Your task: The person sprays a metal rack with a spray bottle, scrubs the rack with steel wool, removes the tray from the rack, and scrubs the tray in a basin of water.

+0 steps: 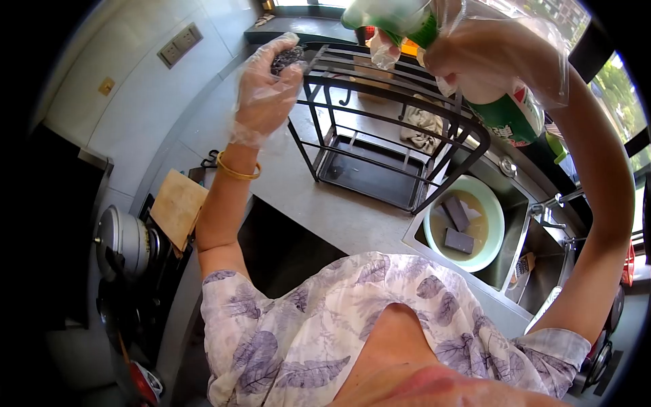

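Note:
My left hand (263,105), in a clear plastic glove, is closed around a dark wire scouring pad (287,60) at the left end of a black metal rack (480,139). The rack stands on the counter, with bars along its top, hooks below them and a dark tray (373,173) at its base. On the other side, my right hand (464,57), also in a clear glove, grips a green and white spray bottle (505,117) above the rack's right part. The bottle's spray head points left over the rack. Part of that hand's fingers is hidden.
In the sink (522,197) at right, a pale green basin (499,227) holds cloudy water and two grey blocks (459,241). A crumpled cloth (424,129) lies behind the rack. A wooden board (178,207) and a pot (122,241) are at left.

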Demonstrator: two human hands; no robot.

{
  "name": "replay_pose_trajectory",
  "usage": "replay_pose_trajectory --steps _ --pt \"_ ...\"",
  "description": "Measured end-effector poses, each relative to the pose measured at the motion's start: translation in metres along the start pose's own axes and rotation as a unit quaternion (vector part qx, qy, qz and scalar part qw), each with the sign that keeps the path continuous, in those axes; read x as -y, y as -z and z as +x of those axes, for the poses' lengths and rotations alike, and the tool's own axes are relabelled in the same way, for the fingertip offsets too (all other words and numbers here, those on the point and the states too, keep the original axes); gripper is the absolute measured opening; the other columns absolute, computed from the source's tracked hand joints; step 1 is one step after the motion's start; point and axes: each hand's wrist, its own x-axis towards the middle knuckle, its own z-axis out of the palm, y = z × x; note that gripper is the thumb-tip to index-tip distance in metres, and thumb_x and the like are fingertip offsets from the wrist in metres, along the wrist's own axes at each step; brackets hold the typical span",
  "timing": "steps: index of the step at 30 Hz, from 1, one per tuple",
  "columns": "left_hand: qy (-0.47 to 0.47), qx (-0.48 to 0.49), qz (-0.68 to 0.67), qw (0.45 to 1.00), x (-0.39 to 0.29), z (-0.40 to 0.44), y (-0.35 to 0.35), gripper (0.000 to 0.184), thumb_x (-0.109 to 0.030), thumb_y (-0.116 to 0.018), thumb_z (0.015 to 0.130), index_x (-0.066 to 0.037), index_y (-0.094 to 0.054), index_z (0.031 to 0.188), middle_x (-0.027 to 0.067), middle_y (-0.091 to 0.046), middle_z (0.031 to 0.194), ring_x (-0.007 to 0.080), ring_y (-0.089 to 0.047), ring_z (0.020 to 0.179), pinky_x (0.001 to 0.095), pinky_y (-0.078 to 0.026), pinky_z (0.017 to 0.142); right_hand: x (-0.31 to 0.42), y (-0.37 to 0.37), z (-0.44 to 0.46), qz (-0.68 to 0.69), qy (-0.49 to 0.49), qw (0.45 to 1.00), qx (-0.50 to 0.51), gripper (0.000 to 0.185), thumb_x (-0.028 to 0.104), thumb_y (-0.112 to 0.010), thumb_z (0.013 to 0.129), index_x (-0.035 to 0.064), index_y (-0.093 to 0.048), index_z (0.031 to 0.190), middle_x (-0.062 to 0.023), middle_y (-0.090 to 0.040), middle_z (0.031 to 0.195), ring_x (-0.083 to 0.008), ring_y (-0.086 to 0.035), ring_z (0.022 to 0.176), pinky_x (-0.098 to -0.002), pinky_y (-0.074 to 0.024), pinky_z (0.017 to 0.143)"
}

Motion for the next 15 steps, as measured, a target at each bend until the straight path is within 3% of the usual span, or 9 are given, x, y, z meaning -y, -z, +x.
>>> replay_pose_trajectory --steps 3,6,8,10,11,13,14,15 --pt "0.030 -0.013 -0.050 0.998 0.002 -0.002 -0.006 0.028 -0.015 -0.058 0.080 0.002 -0.055 0.103 0.0152 -0.059 0.105 0.0213 -0.056 0.100 0.0285 -0.043 0.088 0.001 0.002 0.006 -0.054 0.029 0.998 0.025 0.027 0.018 -0.066 0.070 0.0035 -0.057 0.091 -0.0061 -0.060 0.083 -0.0136 -0.058 0.072 -0.0242 -0.0489 0.070" --pt "0.000 -0.080 -0.012 0.997 0.011 -0.001 -0.004 0.023 -0.015 -0.058 0.080 -0.001 -0.058 0.099 0.0123 -0.061 0.100 0.0207 -0.059 0.092 0.0286 -0.046 0.083 -0.001 0.003 0.007 -0.108 0.060 0.991 0.049 0.026 0.017 -0.066 0.070 0.0028 -0.057 0.090 -0.0059 -0.060 0.083 -0.0137 -0.058 0.072 -0.0237 -0.0488 0.071" --pt "-0.057 -0.214 0.069 0.973 0.016 0.006 0.010 0.019 -0.013 -0.058 0.080 -0.003 -0.060 0.096 0.0087 -0.062 0.093 0.0174 -0.060 0.083 0.0264 -0.049 0.075 -0.004 0.005 0.005 -0.144 0.084 0.984 0.062 0.026 0.017 -0.066 0.070 0.0022 -0.057 0.089 -0.0058 -0.060 0.083 -0.0138 -0.058 0.073 -0.0234 -0.0487 0.072" --pt "-0.027 -0.267 -0.136 0.954 0.000 0.012 0.017 0.020 -0.012 -0.057 0.080 -0.002 -0.059 0.097 0.0063 -0.061 0.090 0.0130 -0.059 0.079 0.0242 -0.049 0.071 -0.007 0.006 0.002 -0.178 0.121 0.974 0.073 0.025 0.016 -0.067 0.071 0.0017 -0.057 0.089 -0.0057 -0.060 0.083 -0.0138 -0.058 0.073 -0.0230 -0.0487 0.073" --pt "-0.008 -0.264 -0.148 0.953 -0.018 0.013 0.016 0.022 -0.013 -0.058 0.081 0.001 -0.059 0.097 0.0056 -0.060 0.087 0.0104 -0.057 0.075 0.0228 -0.049 0.068 -0.009 0.007 0.002 -0.191 0.144 0.968 0.077 0.025 0.016 -0.067 0.071 0.0015 -0.057 0.088 -0.0057 -0.060 0.083 -0.0139 -0.058 0.073 -0.0228 -0.0487 0.073" --pt "0.098 -0.107 -0.230 0.962 -0.029 0.022 0.013 0.023 -0.019 -0.057 0.084 -0.005 -0.057 0.102 0.0069 -0.062 0.091 0.0223 -0.059 0.081 0.0306 -0.048 0.076 0.004 0.012 0.001 -0.266 0.165 0.947 0.072 0.025 0.016 -0.067 0.071 0.0010 -0.057 0.087 -0.0056 -0.060 0.083 -0.0139 -0.058 0.073 -0.0225 -0.0486 0.074" --pt "0.148 -0.028 -0.267 0.952 -0.033 0.025 0.011 0.023 -0.021 -0.056 0.085 -0.008 -0.057 0.104 0.0076 -0.063 0.093 0.0282 -0.059 0.085 0.0345 -0.047 0.080 0.023 0.018 -0.003 -0.435 0.121 0.888 0.086 0.021 0.015 -0.066 0.071 0.0015 -0.057 0.085 -0.0051 -0.060 0.081 -0.0141 -0.058 0.072 -0.0235 -0.0493 0.073" --pt "0.113 -0.011 -0.228 0.967 -0.042 0.024 0.006 0.024 -0.018 -0.057 0.083 -0.006 -0.057 0.104 0.0094 -0.063 0.091 0.0202 -0.060 0.082 0.0320 -0.047 0.078 0.026 0.021 -0.004 -0.345 0.141 0.927 0.035 0.018 0.012 -0.066 0.071 0.0018 -0.057 0.083 -0.0060 -0.059 0.077 -0.0165 -0.057 0.070 -0.0261 -0.0498 0.070"
